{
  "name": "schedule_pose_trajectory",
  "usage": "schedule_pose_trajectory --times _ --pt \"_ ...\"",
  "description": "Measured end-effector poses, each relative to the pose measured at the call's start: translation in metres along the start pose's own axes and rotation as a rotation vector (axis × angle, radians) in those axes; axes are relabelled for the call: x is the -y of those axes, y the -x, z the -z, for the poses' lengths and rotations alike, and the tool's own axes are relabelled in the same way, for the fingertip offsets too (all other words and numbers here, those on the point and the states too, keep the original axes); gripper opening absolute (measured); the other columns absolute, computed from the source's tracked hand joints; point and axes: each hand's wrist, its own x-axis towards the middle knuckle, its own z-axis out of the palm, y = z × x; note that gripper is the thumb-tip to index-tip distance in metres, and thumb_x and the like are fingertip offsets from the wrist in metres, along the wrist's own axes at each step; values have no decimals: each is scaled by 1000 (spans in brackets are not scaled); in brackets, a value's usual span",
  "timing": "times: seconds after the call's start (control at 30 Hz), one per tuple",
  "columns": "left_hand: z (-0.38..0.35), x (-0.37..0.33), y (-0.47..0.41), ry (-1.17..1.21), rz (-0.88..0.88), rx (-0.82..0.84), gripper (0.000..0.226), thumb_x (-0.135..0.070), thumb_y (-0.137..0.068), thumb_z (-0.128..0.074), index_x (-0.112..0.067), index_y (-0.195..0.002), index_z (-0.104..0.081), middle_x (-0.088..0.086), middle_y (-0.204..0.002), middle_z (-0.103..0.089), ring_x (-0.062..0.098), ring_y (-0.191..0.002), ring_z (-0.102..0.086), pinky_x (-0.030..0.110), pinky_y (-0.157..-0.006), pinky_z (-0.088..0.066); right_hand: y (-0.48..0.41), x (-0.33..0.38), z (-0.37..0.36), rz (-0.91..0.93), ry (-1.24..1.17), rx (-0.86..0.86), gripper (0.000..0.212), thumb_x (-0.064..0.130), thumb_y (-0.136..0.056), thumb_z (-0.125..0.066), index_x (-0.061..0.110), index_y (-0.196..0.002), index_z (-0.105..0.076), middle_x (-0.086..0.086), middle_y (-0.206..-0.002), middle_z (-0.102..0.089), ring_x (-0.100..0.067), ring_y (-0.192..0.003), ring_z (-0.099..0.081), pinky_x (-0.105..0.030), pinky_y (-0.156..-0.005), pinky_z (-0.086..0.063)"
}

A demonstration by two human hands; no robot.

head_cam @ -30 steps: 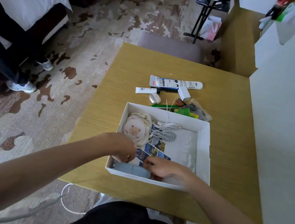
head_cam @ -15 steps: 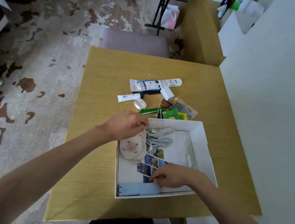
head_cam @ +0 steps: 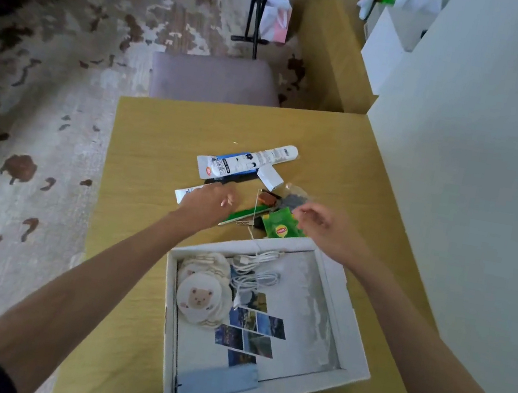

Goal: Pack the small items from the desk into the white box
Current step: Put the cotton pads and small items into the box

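Note:
The white box (head_cam: pixel 357 319) lies on the wooden desk (head_cam: pixel 155 151); inside are round bear-print pads (head_cam: pixel 199 296), a coiled white cable (head_cam: pixel 255 271), photo cards (head_cam: pixel 254 329) and a pale blue card (head_cam: pixel 216 384). Beyond the box lies a heap of small items: a white-and-blue tube (head_cam: pixel 242 164), a small white box (head_cam: pixel 269 177), a small white tube (head_cam: pixel 184 191), a green stick (head_cam: pixel 244 216), a green tea sachet (head_cam: pixel 282 224). My left hand (head_cam: pixel 210 203) hovers over the small tube, fingers loosely curled, holding nothing. My right hand (head_cam: pixel 318 223) hovers over the sachet, fingers apart.
A grey padded stool (head_cam: pixel 215 79) stands past the desk's far edge. A white wall (head_cam: pixel 479 164) borders the desk on the right. Patterned carpet (head_cam: pixel 40 125) lies to the left. A black stand (head_cam: pixel 258 7) and a pink bag (head_cam: pixel 276 21) are farther back.
Both hands have left the box and moved forward over the heap of items beyond it. The view has shifted, so the box now sits lower in the frame.

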Motion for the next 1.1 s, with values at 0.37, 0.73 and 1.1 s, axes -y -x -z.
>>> schedule_pose_trajectory --times 0.37,0.73,1.1 --pt "-32 21 -57 -729 -150 180 47 -9 -83 -54 -20 -128 -46 6 -134 -46 27 -121 -43 36 -63 -45 -161 -51 -30 -14 166 118 35 25 -97 -50 12 -129 -55 -9 -131 -57 -22 -118 -54 -33 -92 -44" --pt "4 -12 11 -81 -25 -259 53 -31 -79 -72 -14 -127 -57 9 -114 -61 26 -97 -59 30 -77 -48 -205 -68 -67 191 394 -61 17 13 -77 -62 12 -91 -52 -3 -85 -59 -23 -75 -58 -47 -71 -52" --pt "-2 -38 133 189 -209 -185 61 -44 -82 -64 -15 -133 -50 -1 -112 -59 10 -86 -60 12 -69 -50 -79 -18 -10 360 -255 -47 34 35 -72 -75 42 -91 -48 27 -90 -56 3 -76 -55 -9 -58 -43"
